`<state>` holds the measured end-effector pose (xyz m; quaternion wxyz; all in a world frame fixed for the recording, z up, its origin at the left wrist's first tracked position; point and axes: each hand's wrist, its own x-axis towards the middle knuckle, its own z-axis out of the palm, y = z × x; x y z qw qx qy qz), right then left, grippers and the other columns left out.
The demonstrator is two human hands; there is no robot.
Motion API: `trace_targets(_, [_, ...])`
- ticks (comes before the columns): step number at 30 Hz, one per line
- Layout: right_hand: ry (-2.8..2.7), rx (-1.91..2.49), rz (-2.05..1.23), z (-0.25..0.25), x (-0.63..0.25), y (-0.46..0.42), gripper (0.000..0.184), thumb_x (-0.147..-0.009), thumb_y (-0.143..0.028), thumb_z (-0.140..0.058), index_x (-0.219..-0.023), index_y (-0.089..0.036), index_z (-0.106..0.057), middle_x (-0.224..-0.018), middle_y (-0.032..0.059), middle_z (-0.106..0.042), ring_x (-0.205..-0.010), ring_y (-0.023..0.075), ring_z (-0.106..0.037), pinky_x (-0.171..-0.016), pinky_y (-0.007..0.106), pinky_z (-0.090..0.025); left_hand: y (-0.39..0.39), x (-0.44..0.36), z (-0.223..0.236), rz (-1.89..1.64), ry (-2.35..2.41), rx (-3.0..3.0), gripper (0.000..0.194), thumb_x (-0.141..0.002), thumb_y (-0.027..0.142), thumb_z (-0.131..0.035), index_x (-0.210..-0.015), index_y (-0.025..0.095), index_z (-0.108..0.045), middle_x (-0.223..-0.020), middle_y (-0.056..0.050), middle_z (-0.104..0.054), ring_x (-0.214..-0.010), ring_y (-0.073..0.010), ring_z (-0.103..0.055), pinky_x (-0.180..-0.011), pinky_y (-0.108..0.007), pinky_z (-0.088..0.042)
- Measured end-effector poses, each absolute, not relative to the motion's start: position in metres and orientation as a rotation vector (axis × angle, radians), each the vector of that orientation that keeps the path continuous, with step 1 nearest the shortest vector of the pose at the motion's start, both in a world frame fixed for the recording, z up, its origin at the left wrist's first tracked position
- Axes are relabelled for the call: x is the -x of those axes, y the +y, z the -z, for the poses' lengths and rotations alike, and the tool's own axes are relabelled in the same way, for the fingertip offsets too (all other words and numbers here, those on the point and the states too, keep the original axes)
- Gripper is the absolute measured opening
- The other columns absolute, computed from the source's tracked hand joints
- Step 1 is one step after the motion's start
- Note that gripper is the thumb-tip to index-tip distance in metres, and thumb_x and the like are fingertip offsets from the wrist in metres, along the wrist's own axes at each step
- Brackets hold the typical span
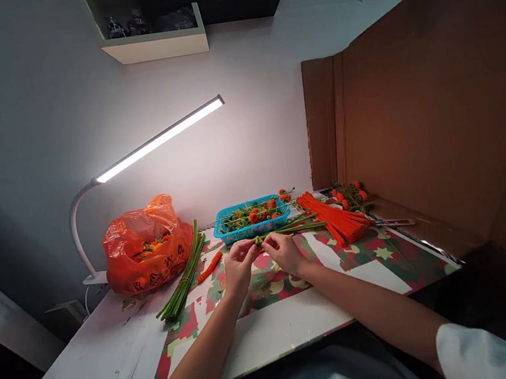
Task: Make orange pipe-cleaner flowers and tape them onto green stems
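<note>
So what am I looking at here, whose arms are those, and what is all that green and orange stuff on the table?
There is no machine here. The one picture comes from a camera worn on a person's head, looking forward and down, so the two bare arms are that person's own. The left hand and right hand meet in front of them and pinch a small green and orange piece between the fingertips. On the table, which has a star-patterned cover, lie a blue basket of finished orange and green pieces, an orange plastic bag, a bundle of green stems, a pile of orange stems and one loose orange stem. A white desk lamp shines from above, and a brown cardboard sheet stands on the right.
</note>
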<state>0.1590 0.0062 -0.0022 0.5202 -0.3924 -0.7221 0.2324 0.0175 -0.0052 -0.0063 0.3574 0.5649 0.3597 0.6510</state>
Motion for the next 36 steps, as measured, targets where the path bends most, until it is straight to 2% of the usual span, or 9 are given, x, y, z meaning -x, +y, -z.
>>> trace_targets(4, [-1.934, 1.065, -0.347, 0.003, -0.161, 0.004, 0.018, -0.086, -0.023, -0.044, -0.068, -0.019, -0.046, -0.062, -0.0007, -0.05, -0.056, 0.0124, -0.044, -0.053, 0.023, -0.027, -0.008, -0.017, 0.006, -1.748, 1.039, -1.768, 0.018, -0.073, 0.034, -0.068, -0.08, 0.018, -0.07, -0.092, -0.006, -0.06, -0.085, -0.0183, -0.061, -0.07, -0.03, -0.056])
trace_targets(7, [-1.984, 1.095, -0.323, 0.003, -0.162, 0.003, 0.017, -0.086, -0.019, -0.043, -0.069, -0.019, -0.045, -0.062, -0.0008, -0.049, -0.055, 0.0123, -0.041, -0.053, 0.023, -0.024, -0.011, -0.018, 0.004, -1.732, 1.108, -1.887, 0.013, -0.076, 0.031, -0.065, -0.081, 0.02, -0.07, -0.091, -0.006, -0.059, -0.083, -0.0173, -0.061, -0.062, -0.028, -0.056])
trace_targets(14, [-1.828, 0.944, -0.527, 0.006, -0.159, 0.009, 0.027, -0.085, -0.025, -0.039, -0.059, -0.019, -0.042, -0.055, -0.0033, -0.044, -0.051, 0.0109, -0.038, -0.051, 0.023, -0.025, -0.011, -0.018, 0.006, -1.75, 1.085, -1.886, 0.012, -0.076, 0.029, -0.065, -0.082, 0.019, -0.07, -0.091, -0.006, -0.059, -0.083, -0.0176, -0.061, -0.064, -0.029, -0.058])
trace_targets(18, [-1.739, 0.938, -0.581, 0.007, -0.157, 0.009, 0.023, -0.079, -0.025, -0.045, -0.057, -0.019, -0.044, -0.054, -0.0034, -0.045, -0.051, 0.0106, -0.037, -0.05, 0.022, -0.026, -0.013, -0.02, 0.006, -1.766, 1.071, -1.895, 0.011, -0.075, 0.029, -0.065, -0.08, 0.02, -0.07, -0.09, -0.005, -0.059, -0.083, -0.0177, -0.061, -0.061, -0.029, -0.058])
trace_targets(22, [-1.725, 0.981, -0.56, 0.009, -0.156, 0.01, 0.016, -0.072, -0.018, -0.047, -0.057, -0.018, -0.045, -0.054, -0.0035, -0.045, -0.052, 0.0105, -0.038, -0.049, 0.022, -0.026, -0.016, -0.024, 0.006, -1.758, 1.073, -1.932, 0.011, -0.076, 0.029, -0.065, -0.08, 0.021, -0.071, -0.089, -0.005, -0.059, -0.082, -0.0174, -0.061, -0.064, -0.03, -0.058])
trace_targets(27, [-1.766, 0.972, -0.48, 0.008, -0.156, 0.008, 0.02, -0.08, -0.018, -0.042, -0.06, -0.019, -0.044, -0.054, -0.0037, -0.044, -0.051, 0.0109, -0.038, -0.05, 0.023, -0.026, -0.015, -0.024, 0.003, -1.727, 1.065, -1.739, 0.02, -0.073, 0.037, -0.067, -0.08, 0.019, -0.07, -0.09, -0.007, -0.062, -0.084, -0.0199, -0.062, -0.068, -0.031, -0.057])
trace_targets(30, [-1.897, 0.904, -0.41, 0.003, -0.161, 0.008, 0.025, -0.086, -0.021, -0.039, -0.062, -0.019, -0.043, -0.057, -0.0029, -0.045, -0.054, 0.0114, -0.039, -0.053, 0.023, -0.027, -0.01, -0.018, -0.001, -1.633, 1.017, -1.439, 0.033, -0.072, 0.043, -0.066, -0.092, 0.016, -0.067, -0.086, -0.006, -0.065, -0.078, -0.0182, -0.064, -0.072, -0.034, -0.057])
trace_targets(32, [-2.006, 0.865, -0.366, -0.002, -0.166, 0.009, 0.025, -0.088, -0.02, -0.037, -0.065, -0.019, -0.044, -0.062, -0.0017, -0.048, -0.058, 0.0119, -0.042, -0.056, 0.022, -0.029, -0.007, -0.011, -0.004, -1.534, 1.021, -1.332, 0.041, -0.07, 0.045, -0.068, -0.098, 0.016, -0.065, -0.082, -0.005, -0.065, -0.073, -0.0168, -0.064, -0.07, -0.034, -0.057])
trace_targets(36, [-2.145, 0.853, -0.283, -0.008, -0.175, 0.011, 0.025, -0.09, -0.021, -0.037, -0.066, -0.019, -0.046, -0.066, -0.0007, -0.05, -0.065, 0.0125, -0.046, -0.062, 0.022, -0.031, -0.004, -0.003, -0.004, -1.291, 1.024, -1.368, 0.043, -0.066, 0.045, -0.072, -0.097, 0.016, -0.067, -0.07, -0.004, -0.066, -0.061, -0.015, -0.063, -0.063, -0.031, -0.056])
